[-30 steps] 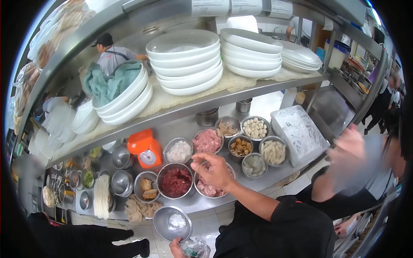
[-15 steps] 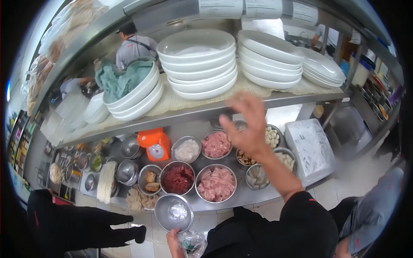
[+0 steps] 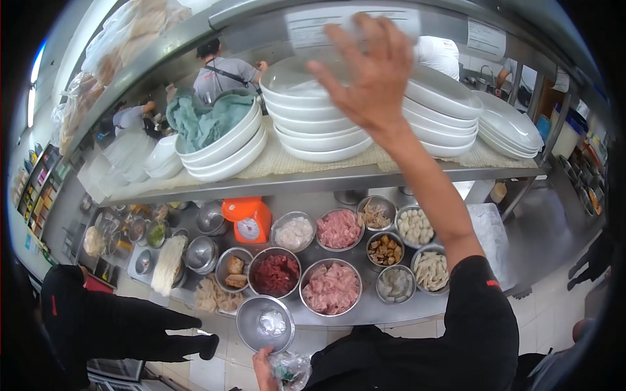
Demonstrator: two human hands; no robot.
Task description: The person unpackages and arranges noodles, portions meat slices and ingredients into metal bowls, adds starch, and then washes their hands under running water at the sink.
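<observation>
My right hand [image 3: 375, 75] is raised, fingers spread and holding nothing, in front of a printed paper slip [image 3: 310, 27] on the upper rail and a stack of white bowls [image 3: 319, 133]. Whether it touches the slip cannot be told. Low in view, my left hand [image 3: 264, 370] grips the near rim of a metal mixing bowl [image 3: 251, 329], which has a bright, shiny patch inside. Beside that hand is a crumpled clear plastic bag [image 3: 292, 370]; whether the fingers also hold it is hidden.
Metal bowls of pink meat [image 3: 331, 287], dark red meat [image 3: 275, 272] and peeled shrimp [image 3: 395, 285] line the counter, with an orange scale [image 3: 249, 220] behind. A green cloth [image 3: 212, 120] lies in a shelf bowl. One person [image 3: 124, 313] stands left; others work beyond the shelf.
My right hand has risen from the shelf's front edge to the height of the paper slips. The view has shifted slightly. My left hand still holds the mixing bowl.
</observation>
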